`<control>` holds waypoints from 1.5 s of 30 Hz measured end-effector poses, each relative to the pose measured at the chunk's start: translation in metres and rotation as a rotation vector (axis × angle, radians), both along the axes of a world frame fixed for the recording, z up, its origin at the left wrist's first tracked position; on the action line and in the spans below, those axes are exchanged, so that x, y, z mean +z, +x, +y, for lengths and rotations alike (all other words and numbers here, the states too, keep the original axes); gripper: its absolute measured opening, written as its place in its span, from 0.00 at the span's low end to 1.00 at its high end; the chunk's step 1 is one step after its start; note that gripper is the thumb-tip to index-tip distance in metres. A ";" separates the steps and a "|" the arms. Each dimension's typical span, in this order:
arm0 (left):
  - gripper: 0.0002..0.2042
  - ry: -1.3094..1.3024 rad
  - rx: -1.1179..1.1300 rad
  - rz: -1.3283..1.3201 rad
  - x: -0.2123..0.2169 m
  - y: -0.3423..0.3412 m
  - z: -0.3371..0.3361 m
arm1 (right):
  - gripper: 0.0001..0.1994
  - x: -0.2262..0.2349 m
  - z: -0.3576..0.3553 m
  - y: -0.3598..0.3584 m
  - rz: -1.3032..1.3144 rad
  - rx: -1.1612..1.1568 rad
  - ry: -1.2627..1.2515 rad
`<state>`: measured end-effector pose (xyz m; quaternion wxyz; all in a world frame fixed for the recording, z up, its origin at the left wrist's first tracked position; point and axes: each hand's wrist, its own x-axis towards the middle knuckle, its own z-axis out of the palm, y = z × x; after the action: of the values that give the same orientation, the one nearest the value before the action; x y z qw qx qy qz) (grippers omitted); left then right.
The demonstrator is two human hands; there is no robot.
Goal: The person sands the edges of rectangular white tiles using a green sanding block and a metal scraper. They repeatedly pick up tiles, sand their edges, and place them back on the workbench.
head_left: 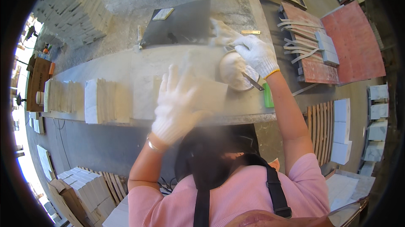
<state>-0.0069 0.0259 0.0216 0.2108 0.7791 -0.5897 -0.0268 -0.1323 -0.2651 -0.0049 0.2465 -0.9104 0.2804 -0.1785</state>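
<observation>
My left hand (175,106), in a white knit glove, is open with its fingers spread, over a pale tile (215,97) on the worktable. Haze softens this area. My right hand (256,54), gloved too, is over the far right rim of a round bowl (242,86) of pale paste or powder (232,68). Its fingers are curled together; what they hold, if anything, I cannot make out. A scraper-like tool (253,81) leans across the bowl's near right rim. Beside the right fingers is a crumpled, whitish cloth-like thing (223,33), too blurred to identify.
Upright tile stacks (107,100) stand left on the worktable (147,64). Farther back, a black sheet (185,22) carries a small white tile (163,14). A yellow strip (251,32) and green object (268,96) lie near the right edge. A red board (354,45) stands beyond.
</observation>
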 end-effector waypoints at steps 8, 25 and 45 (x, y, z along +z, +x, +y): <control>0.37 0.011 -0.106 0.048 -0.008 0.000 -0.013 | 0.23 -0.017 -0.033 0.081 0.796 0.006 -0.127; 0.34 -0.083 -0.106 0.064 -0.016 0.001 -0.011 | 0.11 0.044 -0.014 0.048 0.197 0.112 0.050; 0.38 -0.064 -0.052 -0.008 -0.019 -0.007 -0.009 | 0.10 -0.010 0.092 -0.034 -0.240 0.125 0.363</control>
<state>-0.0142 0.0173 0.0030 0.2327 0.7563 -0.6113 -0.0102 -0.1661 -0.1731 -0.0150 0.4485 -0.8389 0.2195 -0.2166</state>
